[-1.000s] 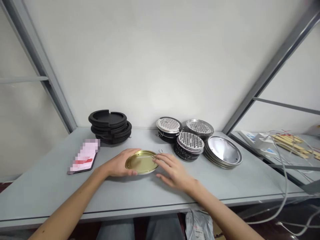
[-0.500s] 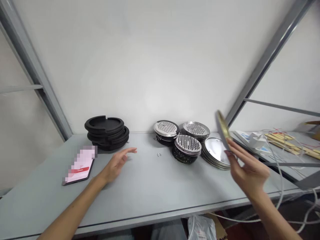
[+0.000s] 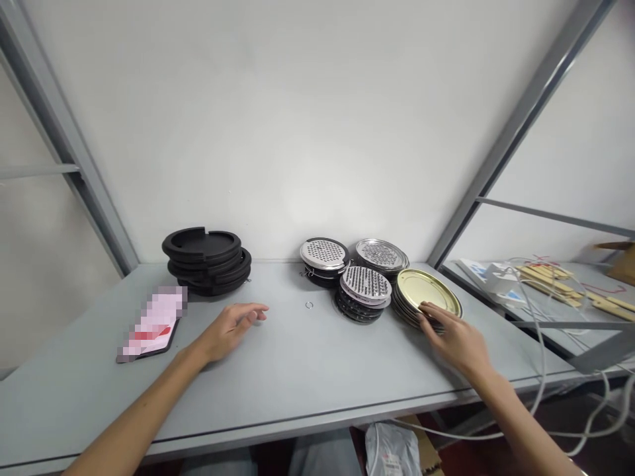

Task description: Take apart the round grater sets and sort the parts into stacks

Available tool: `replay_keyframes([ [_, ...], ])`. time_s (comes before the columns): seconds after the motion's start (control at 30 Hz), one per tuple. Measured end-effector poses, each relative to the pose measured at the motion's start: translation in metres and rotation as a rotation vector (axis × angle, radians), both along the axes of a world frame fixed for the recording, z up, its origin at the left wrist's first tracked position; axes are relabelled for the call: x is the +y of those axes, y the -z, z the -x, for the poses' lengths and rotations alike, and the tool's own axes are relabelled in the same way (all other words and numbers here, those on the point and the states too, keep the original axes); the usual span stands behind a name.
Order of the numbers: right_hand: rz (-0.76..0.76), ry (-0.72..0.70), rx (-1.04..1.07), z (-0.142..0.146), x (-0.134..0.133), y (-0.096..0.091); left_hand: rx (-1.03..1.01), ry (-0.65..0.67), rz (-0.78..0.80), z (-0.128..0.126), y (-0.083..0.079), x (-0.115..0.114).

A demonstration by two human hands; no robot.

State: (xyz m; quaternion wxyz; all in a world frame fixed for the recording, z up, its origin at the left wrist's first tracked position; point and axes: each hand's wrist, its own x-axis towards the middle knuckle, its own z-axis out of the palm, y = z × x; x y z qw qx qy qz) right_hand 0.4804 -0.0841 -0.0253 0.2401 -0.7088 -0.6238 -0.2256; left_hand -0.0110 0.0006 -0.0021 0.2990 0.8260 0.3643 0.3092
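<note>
A gold-coloured metal disc (image 3: 426,287) lies on top of a stack of shiny silver discs (image 3: 404,311) at the right of the grey table (image 3: 297,377). My right hand (image 3: 454,338) rests just in front of it, fingertips touching the near edge of the stack, fingers stretched out. My left hand (image 3: 231,330) hovers open over the table's middle, palm down, holding nothing. A small metal ring (image 3: 309,305) lies on the table between the hands.
Perforated silver discs on black rings (image 3: 364,289) stand in three short stacks beside the plates. A pile of black rubber rings (image 3: 206,259) sits at the back left, a phone (image 3: 149,327) at the left. Cables and wooden strips (image 3: 555,274) lie on the neighbouring shelf.
The gold disc was lifted from the table's middle by my right hand, swung to the right and laid on the silver stack. My left hand let go and stayed near the middle.
</note>
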Motion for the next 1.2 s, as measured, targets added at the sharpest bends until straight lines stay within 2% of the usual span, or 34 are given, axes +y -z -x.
replay_keyframes([
  [0.1, -0.046, 0.073, 0.036, 0.003, 0.013, -0.015, 0.024, -0.017, -0.005, -0.001, 0.001, 0.0],
  [0.2, -0.104, 0.089, 0.02, 0.004, 0.041, -0.033, 0.05, -0.026, 0.006, -0.001, 0.002, 0.0],
  [0.3, 0.085, 0.163, 0.003, 0.007, 0.067, -0.045, 0.069, -0.037, 0.019, 0.0, 0.002, 0.0],
  [0.37, 0.274, 0.217, 0.041, 0.008, 0.076, -0.047, 0.086, -0.04, 0.022, 0.0, 0.002, 0.0],
  [0.43, 0.398, 0.225, 0.064, 0.007, 0.079, -0.045, 0.097, -0.04, 0.021, 0.001, 0.002, 0.0],
  [0.63, 0.52, 0.179, -0.003, -0.005, 0.075, -0.034, 0.139, -0.029, 0.009, 0.0, 0.001, 0.0],
  [0.93, 0.476, 0.168, 0.016, -0.004, 0.071, -0.022, 0.167, -0.044, 0.005, -0.002, -0.003, -0.002],
  [1.13, 0.451, 0.114, 0.068, -0.01, 0.076, -0.027, 0.159, -0.023, -0.027, -0.002, 0.0, 0.0],
  [1.2, 0.364, 0.066, 0.082, -0.016, 0.082, -0.033, 0.16, -0.024, -0.034, -0.002, 0.0, 0.0],
])
